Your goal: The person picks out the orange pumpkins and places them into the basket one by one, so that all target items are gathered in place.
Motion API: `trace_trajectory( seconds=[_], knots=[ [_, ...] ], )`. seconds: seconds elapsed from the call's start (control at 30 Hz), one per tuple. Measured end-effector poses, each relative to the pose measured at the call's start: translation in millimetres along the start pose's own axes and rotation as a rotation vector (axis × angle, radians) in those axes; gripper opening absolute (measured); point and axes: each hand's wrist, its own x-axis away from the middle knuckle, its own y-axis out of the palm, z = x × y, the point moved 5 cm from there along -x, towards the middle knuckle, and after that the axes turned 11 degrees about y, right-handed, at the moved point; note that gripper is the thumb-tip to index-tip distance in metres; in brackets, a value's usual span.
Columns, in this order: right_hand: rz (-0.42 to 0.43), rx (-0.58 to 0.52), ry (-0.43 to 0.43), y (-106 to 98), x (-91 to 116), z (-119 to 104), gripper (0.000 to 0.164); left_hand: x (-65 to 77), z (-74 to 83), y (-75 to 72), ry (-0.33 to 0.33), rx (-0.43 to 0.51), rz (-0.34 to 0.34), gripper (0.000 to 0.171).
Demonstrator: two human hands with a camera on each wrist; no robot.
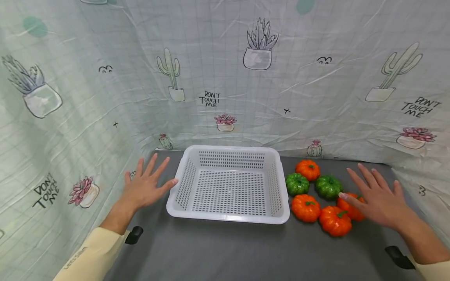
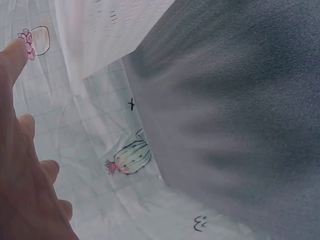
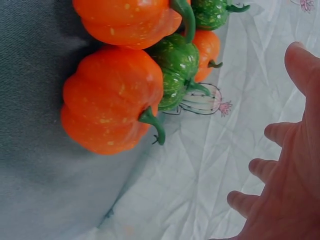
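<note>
In the head view my left hand (image 1: 145,189) is spread wide beside the left rim of a white plastic basket (image 1: 225,217), thumb close to that rim and nothing held. The basket has slotted walls and nothing inside. My right hand (image 1: 381,201), fingers also spread, hovers at the right by a group of small pumpkins and overlaps an orange pumpkin (image 1: 353,212). Beside that one are an orange pumpkin (image 1: 335,221) in front, a second orange one (image 1: 305,208) near the basket, and another orange pumpkin (image 1: 307,170) at the back. Two green pumpkins (image 1: 328,187) sit among them.
A dark grey cloth-covered table (image 1: 225,249) lies under everything. Pale curtains (image 1: 225,74) printed with cacti and lettering rise behind it and along the left and right sides. A black wrist strap part (image 1: 134,235) shows below the left wrist.
</note>
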Motion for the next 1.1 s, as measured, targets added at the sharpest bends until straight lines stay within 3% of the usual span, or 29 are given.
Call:
trace_trajectory(
  seconds=[0.63,1.1],
  knots=[
    [-0.029,-0.028,0.020,16,4,7,0.089,-10.3,-7.0,19.6,0.006,0.049,0.023,0.090],
    [-0.027,-0.074,0.013,27,7,18,0.088,-21.6,-10.9,36.8,-0.006,0.262,0.027,0.090]
  ],
)
